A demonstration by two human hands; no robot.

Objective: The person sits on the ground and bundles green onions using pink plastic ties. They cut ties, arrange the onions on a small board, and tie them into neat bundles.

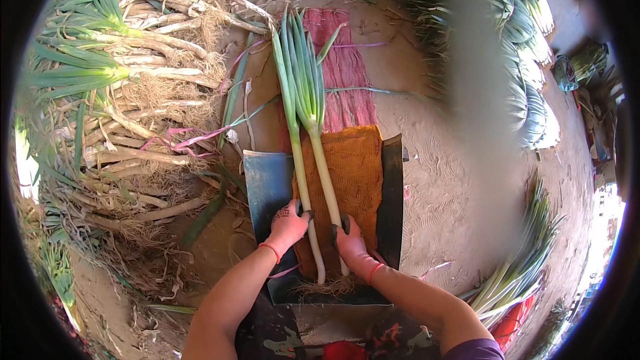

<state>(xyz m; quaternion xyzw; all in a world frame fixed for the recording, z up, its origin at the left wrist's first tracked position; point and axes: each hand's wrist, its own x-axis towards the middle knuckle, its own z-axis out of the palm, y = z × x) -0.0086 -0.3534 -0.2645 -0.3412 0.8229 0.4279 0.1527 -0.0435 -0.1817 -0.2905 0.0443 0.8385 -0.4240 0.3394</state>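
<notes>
Two long leeks or large green onions lie side by side on an orange mesh cloth, their green tops pointing away from me and their roots near my lap. My left hand (pixel 291 222), in a pink glove with dark fingertips, grips the white stem of the left stalk (pixel 296 160). Gloved the same way, my right hand (pixel 348 240) holds the stem of the right stalk (pixel 322 175). The orange mesh cloth (pixel 357 180) lines a dark curved tray (pixel 266 180). Beyond it a pink mesh cloth (pixel 347 80) runs across the ground.
A large heap of untrimmed stalks with dry roots (pixel 165 65) fills the left side. Cleaned bundles (pixel 525 60) are stacked at the upper right. More stalks (pixel 520 270) lie at the lower right by a red bag (pixel 512 322). Pink ribbon (pixel 190 140) trails over the heap.
</notes>
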